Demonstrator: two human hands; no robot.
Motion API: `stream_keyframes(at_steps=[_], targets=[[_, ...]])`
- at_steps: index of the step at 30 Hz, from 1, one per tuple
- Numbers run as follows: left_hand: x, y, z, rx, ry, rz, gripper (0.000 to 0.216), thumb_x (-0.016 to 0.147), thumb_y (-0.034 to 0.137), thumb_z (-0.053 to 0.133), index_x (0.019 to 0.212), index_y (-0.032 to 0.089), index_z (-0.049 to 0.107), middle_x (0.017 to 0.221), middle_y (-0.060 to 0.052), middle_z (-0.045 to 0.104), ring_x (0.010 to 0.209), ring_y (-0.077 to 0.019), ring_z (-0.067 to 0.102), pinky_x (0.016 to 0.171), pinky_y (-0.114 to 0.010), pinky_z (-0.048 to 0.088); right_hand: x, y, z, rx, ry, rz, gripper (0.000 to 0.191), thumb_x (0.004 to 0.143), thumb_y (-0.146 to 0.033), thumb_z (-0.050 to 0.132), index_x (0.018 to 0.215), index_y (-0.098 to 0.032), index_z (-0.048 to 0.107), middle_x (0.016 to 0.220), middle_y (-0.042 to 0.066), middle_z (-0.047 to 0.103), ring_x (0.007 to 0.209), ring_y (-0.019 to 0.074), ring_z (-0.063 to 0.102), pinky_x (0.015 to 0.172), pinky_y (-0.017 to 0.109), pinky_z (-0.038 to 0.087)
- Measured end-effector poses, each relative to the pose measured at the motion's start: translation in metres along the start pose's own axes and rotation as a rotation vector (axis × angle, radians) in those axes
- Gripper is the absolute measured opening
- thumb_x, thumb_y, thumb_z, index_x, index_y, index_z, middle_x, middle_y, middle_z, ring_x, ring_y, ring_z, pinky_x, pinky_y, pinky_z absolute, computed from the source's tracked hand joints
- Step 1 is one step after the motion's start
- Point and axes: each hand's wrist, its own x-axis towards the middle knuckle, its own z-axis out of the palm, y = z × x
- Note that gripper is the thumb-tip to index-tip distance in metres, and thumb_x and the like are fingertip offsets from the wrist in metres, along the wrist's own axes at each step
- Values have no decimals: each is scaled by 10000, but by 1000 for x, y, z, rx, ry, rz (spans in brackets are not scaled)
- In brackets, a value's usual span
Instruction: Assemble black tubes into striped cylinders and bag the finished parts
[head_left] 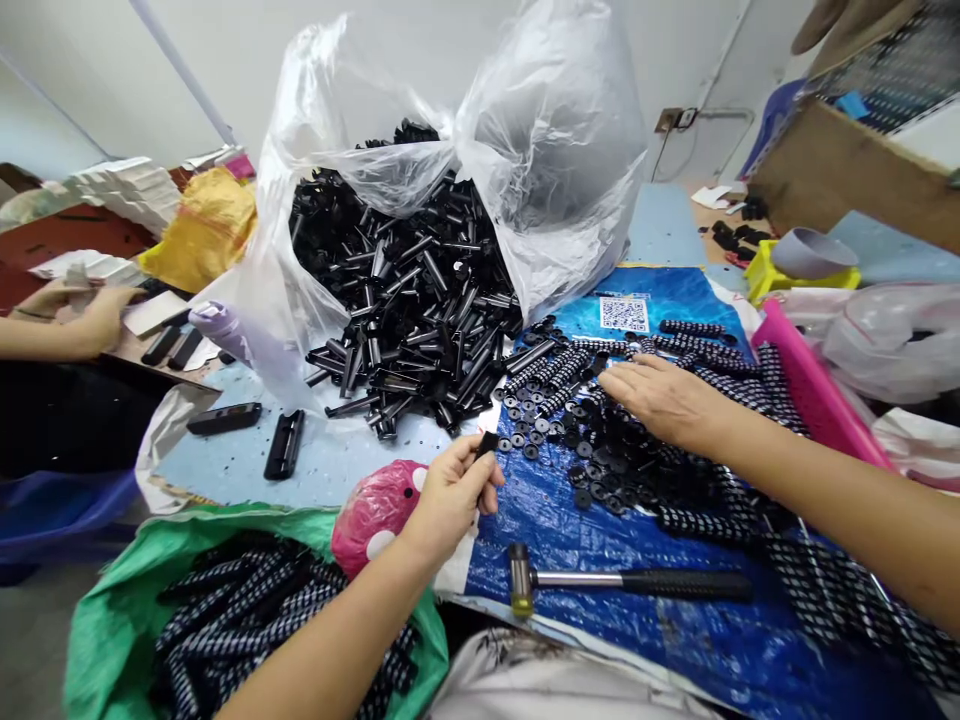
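My left hand (pixel 450 492) is closed in a pinch on a small black plastic piece (pixel 487 442), held above the front edge of the table. To the right, my right hand (pixel 661 398) is palm down over a heap of black bristle rollers (pixel 559 378) and small black discs (pixel 592 470). Its fingers are bent together, and whatever they hold, if anything, is hidden. Black plastic tubes with flanged ends (pixel 431 330) spill from a large clear bag (pixel 555 150) behind my hands. A mallet (pixel 622 580) with a black grip lies in front on the blue sheet (pixel 517 530).
A green sack (pixel 97 620) of bristle rollers stands at front left, beside a pink wrapped bundle (pixel 371 515). Two black cases (pixel 283 445) lie on the light blue table. A pink basket (pixel 810 380) borders the right side. Another person's hands (pixel 94 310) work at far left.
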Motion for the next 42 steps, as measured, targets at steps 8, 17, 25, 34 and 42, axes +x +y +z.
stream_keyframes(at_steps=[8,17,25,34,42], targets=[[19,-4,33,64,-95,40,389,824,379,693,1157,198,606,676,50,582,432,-58,404,443,-217,307,-39,-63,-23,253,170,94,276,1010,-266,478,1204,-118,606,984,114,703,848,216,681,766,329,528],[45,-7,52,102,-224,-11,330,820,481,681,803,169,573,651,53,545,394,-34,390,376,-203,268,-70,-107,-21,781,231,391,298,996,-321,524,1258,-213,615,1106,87,720,983,217,708,886,361,569],[25,-5,50,-26,-32,21,316,883,484,598,927,175,547,737,38,621,377,-30,438,398,-183,290,-60,-148,-47,2156,277,954,457,934,-637,517,1065,-221,652,766,17,649,576,131,590,560,278,500],[-12,-14,52,23,-129,-57,415,909,542,559,1061,156,574,698,34,611,381,-43,430,410,-189,269,-22,-153,-55,2297,419,1043,478,849,-669,641,961,-204,657,609,-53,504,469,60,414,464,201,355],[-24,-12,77,133,-94,155,268,795,406,766,849,166,658,762,18,608,633,-94,487,593,-220,394,-10,-167,-58,2247,636,1239,484,843,-689,619,933,-218,678,723,1,633,631,134,599,595,264,527]])
